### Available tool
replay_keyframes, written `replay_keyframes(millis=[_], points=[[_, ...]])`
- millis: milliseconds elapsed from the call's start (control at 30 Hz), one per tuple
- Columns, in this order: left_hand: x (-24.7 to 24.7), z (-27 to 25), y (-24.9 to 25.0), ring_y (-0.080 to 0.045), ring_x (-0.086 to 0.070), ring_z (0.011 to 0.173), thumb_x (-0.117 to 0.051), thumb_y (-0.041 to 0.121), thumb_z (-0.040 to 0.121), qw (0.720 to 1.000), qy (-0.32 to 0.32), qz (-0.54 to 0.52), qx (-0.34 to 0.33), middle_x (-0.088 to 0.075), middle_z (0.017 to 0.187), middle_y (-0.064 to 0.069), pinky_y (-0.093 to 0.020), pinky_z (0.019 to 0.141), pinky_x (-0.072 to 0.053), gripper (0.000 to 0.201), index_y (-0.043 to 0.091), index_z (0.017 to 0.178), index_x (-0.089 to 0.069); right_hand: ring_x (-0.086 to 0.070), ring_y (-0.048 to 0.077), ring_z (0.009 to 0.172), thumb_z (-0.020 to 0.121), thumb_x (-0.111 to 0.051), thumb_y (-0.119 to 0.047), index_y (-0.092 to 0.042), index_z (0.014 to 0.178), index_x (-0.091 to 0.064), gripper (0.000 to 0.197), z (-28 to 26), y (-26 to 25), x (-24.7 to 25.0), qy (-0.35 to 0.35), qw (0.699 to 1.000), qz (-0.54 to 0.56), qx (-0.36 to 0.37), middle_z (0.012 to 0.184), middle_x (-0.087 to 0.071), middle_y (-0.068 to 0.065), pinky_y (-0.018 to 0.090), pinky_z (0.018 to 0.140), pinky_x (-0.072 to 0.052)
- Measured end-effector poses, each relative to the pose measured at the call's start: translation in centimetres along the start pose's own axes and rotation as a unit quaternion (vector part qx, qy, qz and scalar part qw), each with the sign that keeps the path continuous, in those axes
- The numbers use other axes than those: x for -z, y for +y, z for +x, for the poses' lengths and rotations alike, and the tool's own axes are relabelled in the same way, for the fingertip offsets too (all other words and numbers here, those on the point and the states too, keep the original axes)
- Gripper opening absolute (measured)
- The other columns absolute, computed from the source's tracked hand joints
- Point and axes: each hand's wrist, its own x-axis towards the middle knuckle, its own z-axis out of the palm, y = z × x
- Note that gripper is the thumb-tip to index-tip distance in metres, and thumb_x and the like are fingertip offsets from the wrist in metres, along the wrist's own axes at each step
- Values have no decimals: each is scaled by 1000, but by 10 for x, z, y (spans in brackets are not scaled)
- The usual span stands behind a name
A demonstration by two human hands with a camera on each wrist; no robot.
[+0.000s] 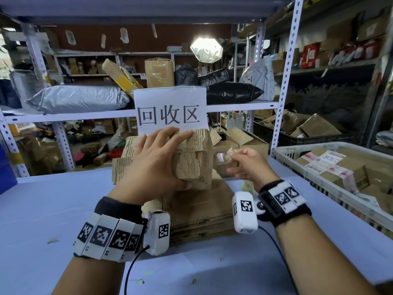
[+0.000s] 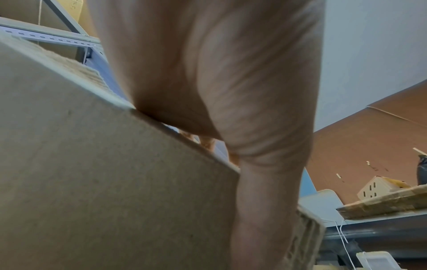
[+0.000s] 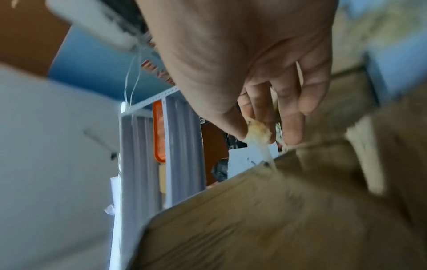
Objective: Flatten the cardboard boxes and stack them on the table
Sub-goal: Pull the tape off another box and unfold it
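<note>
Head view: the near part of the pale blue bench point(image 1: 53, 209) is bare but for a few scraps, with free room to the left. At its middle lies a stack of flattened cardboard point(image 1: 202, 211), its long edges running left to right. Above the stack the left hand point(image 1: 155, 160) grips a worn, partly crushed box point(image 1: 193, 160), fingers spread over its top and thumb under its near edge. The box is held up off the stack, tilted, long side across. Just right of it the right hand point(image 1: 248, 165) pinches a strip of clear tape point(image 1: 225, 156) between thumb and fingertips; the right wrist view shows the strip stretched down to the cardboard. A white basket point(image 1: 331, 184) of labelled boxes crowds the right edge. Behind, a paper sign point(image 1: 170, 109) hangs from a metal shelf point(image 1: 63, 116) loaded with parcels, closing off the far side.
</note>
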Motion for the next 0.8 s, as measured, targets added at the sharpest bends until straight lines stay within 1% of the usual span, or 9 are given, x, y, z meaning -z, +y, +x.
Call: replay_keyframes(millis=[67,200,300,433,533,600,633,700,800], points=[[0,0,-1,-16,-19,147,-82,68,56,1000,3,-2,-4,-28,154,11,-51,125,-2,117,48,155,-22,-75,22,79,91,-72,-24,-14,109,-55,27,22,-2,11,32,990,-140,4,102,-69,5,27,56,-54],[-3,-2,-1,-18,-23,146,-83,68,56,1000,16,-4,-15,-31,153,9,-52,125,-6,116,46,154,-24,-66,22,74,87,-74,-22,-5,88,-71,17,58,6,33,32,915,-402,-15,84,-71,7,30,66,-53],[-3,-1,-2,-18,-23,147,-78,72,56,1000,12,-4,-18,-31,153,10,-52,125,-6,115,48,154,-23,-69,25,94,84,-77,-17,-4,92,-74,16,72,21,45,-2,852,-520,-66,100,-73,12,38,88,-58],[-2,-2,-2,-16,-22,149,-67,79,53,1000,2,-7,-16,-30,154,12,-50,125,-4,114,49,153,-21,-67,29,103,86,-70,-25,-11,97,-70,18,72,35,43,-50,768,-630,-104,114,-69,12,37,90,-56],[1,-3,-6,-17,-23,147,-61,81,51,1000,16,-15,1,-31,154,12,-51,124,-10,114,50,153,-22,-62,26,110,92,-67,-28,-11,113,-66,27,72,27,32,-77,780,-611,-110,114,-63,7,30,83,-47],[5,-4,-12,-18,-24,146,-61,79,48,999,29,-25,27,-31,155,12,-54,123,-14,115,50,153,-23,-60,24,96,91,-66,-26,-12,97,-64,15,68,19,23,-60,791,-604,-84,108,-62,7,28,76,-44],[8,-5,-16,-17,-25,144,-62,78,47,998,38,-33,42,-32,155,11,-55,122,-18,116,50,153,-24,-59,24,93,89,-65,-24,-14,89,-64,10,65,15,20,-46,794,-603,-57,107,-63,7,29,78,-45],[13,-6,-24,-18,-29,142,-65,76,46,994,64,-50,70,-34,155,12,-53,118,-24,117,50,153,-26,-56,32,106,82,-59,-20,-24,80,-61,5,57,8,14,-12,801,-598,0,115,-63,12,38,95,-45],[18,-9,-33,-23,-33,142,-71,70,45,988,95,-63,105,-37,153,12,-48,114,-27,118,48,153,-27,-46,36,125,81,-53,-21,-34,106,-63,30,39,-8,1,41,833,-544,95,132,-55,9,43,102,-42]])
